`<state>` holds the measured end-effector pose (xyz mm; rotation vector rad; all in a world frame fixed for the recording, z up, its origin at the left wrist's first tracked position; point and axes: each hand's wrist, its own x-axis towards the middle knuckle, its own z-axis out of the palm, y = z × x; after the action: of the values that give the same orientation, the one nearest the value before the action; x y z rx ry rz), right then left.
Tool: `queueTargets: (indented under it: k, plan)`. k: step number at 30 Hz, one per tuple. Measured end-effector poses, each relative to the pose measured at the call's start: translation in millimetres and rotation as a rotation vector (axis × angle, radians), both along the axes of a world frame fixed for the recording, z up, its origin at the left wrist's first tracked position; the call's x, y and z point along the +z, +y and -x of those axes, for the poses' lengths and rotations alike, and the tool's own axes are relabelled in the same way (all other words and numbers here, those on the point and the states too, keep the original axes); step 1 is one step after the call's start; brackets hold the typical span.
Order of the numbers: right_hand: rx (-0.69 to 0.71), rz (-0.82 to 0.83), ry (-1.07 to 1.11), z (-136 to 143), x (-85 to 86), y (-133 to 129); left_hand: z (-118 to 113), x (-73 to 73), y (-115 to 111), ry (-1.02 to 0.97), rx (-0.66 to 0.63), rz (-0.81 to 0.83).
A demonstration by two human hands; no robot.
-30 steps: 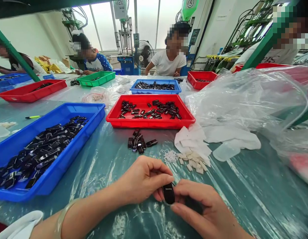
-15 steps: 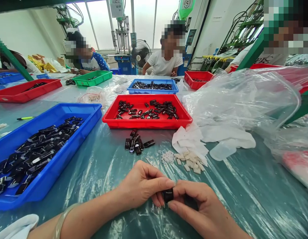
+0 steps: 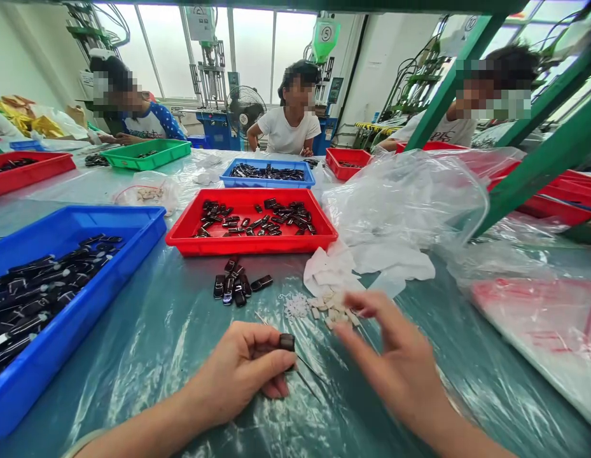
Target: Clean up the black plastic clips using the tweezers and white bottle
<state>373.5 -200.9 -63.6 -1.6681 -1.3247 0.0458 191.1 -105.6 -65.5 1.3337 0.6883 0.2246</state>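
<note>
My left hand [image 3: 252, 362] is closed on a small glossy black plastic part [image 3: 286, 342], pinched between thumb and fingers. The same hand holds a pair of tweezers [image 3: 308, 376], its two thin metal tips pointing down to the right and its back end showing above the fingers. Thumb and fingers apart, my right hand [image 3: 395, 350] is blurred and hovers beside a small pile of beige strips [image 3: 331, 308]; nothing shows in it. Left of the strips lies a heap of tiny white bits [image 3: 295, 306]. Several loose black parts [image 3: 238, 283] lie together beyond my left hand.
A blue tray [image 3: 133, 219] of black parts stands at left, and a red tray [image 3: 252, 245] of black pieces ahead. Behind it is another blue tray [image 3: 266, 183]. Clear plastic bags [image 3: 400, 197] and a green post [image 3: 514, 181] are at right. Co-workers sit across the table.
My right hand has let go of the black part and moved up toward the beige strips, opening. My left hand keeps the part, and the tweezer tips now show. The view has turned right.
</note>
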Motion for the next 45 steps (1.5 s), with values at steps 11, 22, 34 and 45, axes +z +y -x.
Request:
queueTargets:
  k: [11,22,34,45]
  plan:
    - [-0.274,0.269,0.16,-105,-20.6,15,2,-0.5,3,-0.007,0.025,0.049]
    - [-0.069,0.155,-0.183,-60,-4.6,9,3,-6.2,-2,-0.061,-0.064,0.187]
    - [0.218,-0.11,-0.793,-6,7.2,-4,5,-10.7,-4,-0.031,-0.203,0.249]
    - [0.192,-0.137,-0.876,-3,11.5,-5,6,-10.0,-5,-0.021,-0.244,0.23]
